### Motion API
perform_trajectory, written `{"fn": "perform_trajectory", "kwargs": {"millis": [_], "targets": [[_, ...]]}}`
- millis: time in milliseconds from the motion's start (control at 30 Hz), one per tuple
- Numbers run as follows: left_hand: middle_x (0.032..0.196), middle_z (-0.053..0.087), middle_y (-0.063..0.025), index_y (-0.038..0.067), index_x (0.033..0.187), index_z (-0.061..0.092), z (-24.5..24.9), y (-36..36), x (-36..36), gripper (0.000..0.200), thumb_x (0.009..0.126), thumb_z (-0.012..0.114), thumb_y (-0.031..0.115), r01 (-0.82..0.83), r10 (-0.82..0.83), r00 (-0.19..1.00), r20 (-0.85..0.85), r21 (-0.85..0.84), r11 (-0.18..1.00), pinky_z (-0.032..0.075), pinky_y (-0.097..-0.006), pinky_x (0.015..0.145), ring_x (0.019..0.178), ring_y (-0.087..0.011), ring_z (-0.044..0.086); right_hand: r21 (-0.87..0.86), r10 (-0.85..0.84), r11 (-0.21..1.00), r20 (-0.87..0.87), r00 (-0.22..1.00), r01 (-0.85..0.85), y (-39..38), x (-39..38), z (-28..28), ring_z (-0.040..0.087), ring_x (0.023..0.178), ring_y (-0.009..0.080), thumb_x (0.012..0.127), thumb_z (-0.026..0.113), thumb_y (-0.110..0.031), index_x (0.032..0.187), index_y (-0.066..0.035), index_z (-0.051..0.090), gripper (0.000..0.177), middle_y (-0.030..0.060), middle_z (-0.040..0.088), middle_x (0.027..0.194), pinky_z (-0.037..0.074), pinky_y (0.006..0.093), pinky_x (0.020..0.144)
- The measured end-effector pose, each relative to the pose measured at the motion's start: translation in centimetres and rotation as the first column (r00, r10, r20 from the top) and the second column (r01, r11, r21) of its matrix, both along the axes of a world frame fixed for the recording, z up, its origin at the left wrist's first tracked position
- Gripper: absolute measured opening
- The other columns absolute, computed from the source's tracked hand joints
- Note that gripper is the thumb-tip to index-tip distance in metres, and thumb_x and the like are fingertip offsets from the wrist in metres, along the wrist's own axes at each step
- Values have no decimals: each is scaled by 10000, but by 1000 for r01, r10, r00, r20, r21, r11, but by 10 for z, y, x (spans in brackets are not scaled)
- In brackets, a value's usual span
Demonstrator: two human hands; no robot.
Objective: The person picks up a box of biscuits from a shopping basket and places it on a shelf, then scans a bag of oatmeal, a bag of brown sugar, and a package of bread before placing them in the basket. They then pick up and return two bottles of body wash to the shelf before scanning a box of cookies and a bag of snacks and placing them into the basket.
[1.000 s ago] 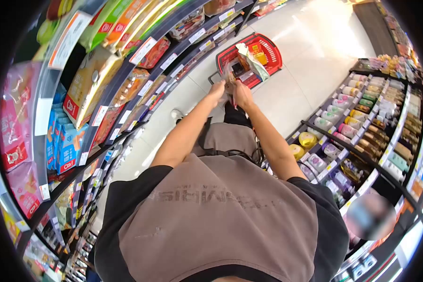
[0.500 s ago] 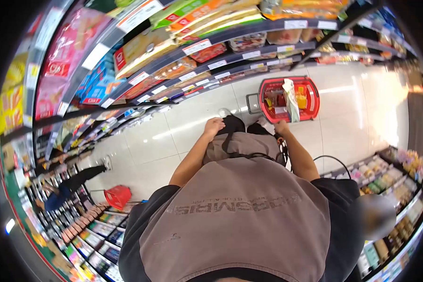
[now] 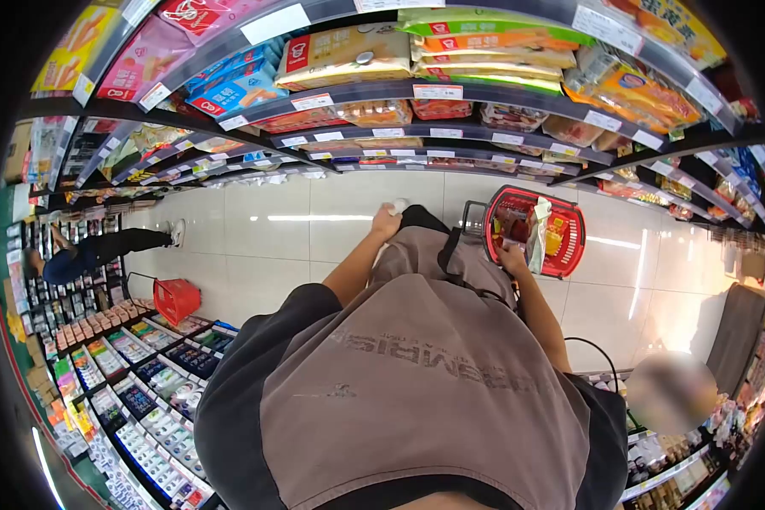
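Note:
My left hand [image 3: 387,223] is low beside my left knee, close to a small white thing [image 3: 399,206] that looks like a shoe tip. Its fingers are too small to read. At the near left edge of a red shopping basket [image 3: 576,217] is my right hand [image 3: 510,258], its fingers curled, and what they grip cannot be made out. The basket holds a pale green and white package [image 3: 538,234], a yellow package [image 3: 557,235] and reddish items [image 3: 512,228]. Its dark handle [image 3: 467,217] sticks out on the left.
Shelves of packaged food [image 3: 348,59] run across the front. At far left, a person in dark clothes [image 3: 72,259] is by another red basket [image 3: 177,299]. Display racks [image 3: 157,425] stand behind on the left, others at lower right. Pale tiled floor [image 3: 272,242] lies between.
The view has turned, with the shelves now more level. My right hand has gone from just below the basket to its near left edge. My left hand stays low by the knee.

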State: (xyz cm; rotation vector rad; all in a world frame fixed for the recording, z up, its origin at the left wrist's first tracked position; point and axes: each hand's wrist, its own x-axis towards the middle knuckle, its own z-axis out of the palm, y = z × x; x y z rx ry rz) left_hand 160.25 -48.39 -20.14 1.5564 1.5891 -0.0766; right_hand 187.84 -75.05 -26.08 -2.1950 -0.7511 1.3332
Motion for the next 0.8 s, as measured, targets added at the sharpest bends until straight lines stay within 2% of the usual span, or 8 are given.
{"fn": "perform_trajectory", "kwargs": {"millis": [167,333,400,467,600,667,767,800], "targets": [[722,610,-89,73,1277,348,11,103,-1,575,791,626,201,-289,272,888,371,-9,957,485,-320,591,618,-176,585,52,214,975,56,975,-217,38,-10,26,638,663,213,845,541,-224,849,45,620,280,133,629,692,489,346,619],[914,598,-109,46,1280,339,73,198,13,606,771,653,148,-422,353,763,541,3,907,494,-320,665,747,-183,588,275,207,929,173,963,-249,183,-21,27,612,876,371,819,564,-296,1010,5,552,357,245,608,993,471,421,766],[944,593,-129,20,1272,347,56,232,17,653,728,694,123,-313,35,762,646,320,894,489,-315,735,834,-193,590,310,-51,951,135,989,7,259,-43,77,589,963,382,814,591,-280,1153,-14,458,451,244,590,1075,456,406,836],[933,619,-138,-20,1131,491,66,252,18,542,660,730,103,-137,-94,814,573,347,928,471,-324,791,883,-196,596,533,-193,843,176,965,72,323,-57,97,636,816,275,810,610,-178,1203,-1,391,484,201,603,1001,488,367,739],[958,632,-148,-41,997,578,106,250,12,420,628,731,92,54,-270,780,564,370,927,463,-363,812,929,-228,605,646,-222,761,172,960,60,389,-78,100,577,943,339,761,670,-186,1171,47,401,542,227,548,1080,431,383,846],[1084,582,-167,-33,1161,475,106,248,-1,615,623,741,100,151,-342,774,533,368,917,446,-358,882,1032,-266,578,669,-279,732,465,840,-127,398,-95,106,570,942,339,710,715,-165,1184,67,362,635,224,503,1119,423,388,891],[1272,445,-200,-4,1302,310,88,251,-14,837,618,774,128,260,-457,660,596,390,884,421,-357,945,1118,-306,524,649,-335,723,30,942,236,383,-107,117,604,887,280,696,714,-92,1211,52,308,672,213,488,1158,476,350,812],[1288,411,-225,-2,1320,285,78,251,-16,878,617,790,144,303,-549,709,443,512,804,423,-374,936,1121,-338,512,624,-319,769,182,930,141,378,-109,123,621,848,236,681,711,-39,1231,47,262,715,207,476,1184,504,322,734]]}}
